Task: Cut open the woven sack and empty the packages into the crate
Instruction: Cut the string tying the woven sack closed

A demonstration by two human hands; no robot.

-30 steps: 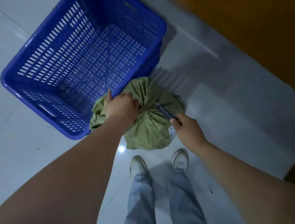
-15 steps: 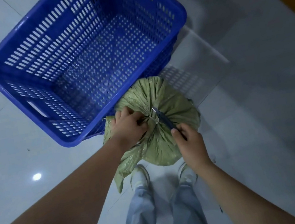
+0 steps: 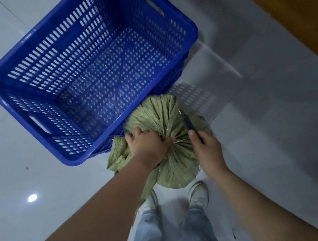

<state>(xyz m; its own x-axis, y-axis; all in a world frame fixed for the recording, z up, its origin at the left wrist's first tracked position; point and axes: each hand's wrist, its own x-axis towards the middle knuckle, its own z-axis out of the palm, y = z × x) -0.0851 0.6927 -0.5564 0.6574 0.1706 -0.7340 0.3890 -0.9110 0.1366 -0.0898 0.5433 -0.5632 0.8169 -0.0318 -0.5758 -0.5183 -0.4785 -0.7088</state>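
A green woven sack [image 3: 162, 119] stands on the floor against the near corner of the blue slotted crate [image 3: 19, 70]. Its top is bunched and tied at a knot in the middle. My left hand [image 3: 147, 145] grips the gathered neck at that knot. My right hand [image 3: 206, 146] holds a dark utility knife [image 3: 187, 121], blade pointing up and away, just to the right of the knot. The crate holds nothing. The packages are hidden inside the sack.
My legs and white shoes [image 3: 198, 195] are right below the sack. Wooden furniture [image 3: 286, 4] runs along the right side. Pale tiled floor [image 3: 17, 186] surrounds the crate on the left.
The knife has moved off the knot, up and to the right. My left hand still grips the gathered neck. The view has shifted, so the crate shows more fully.
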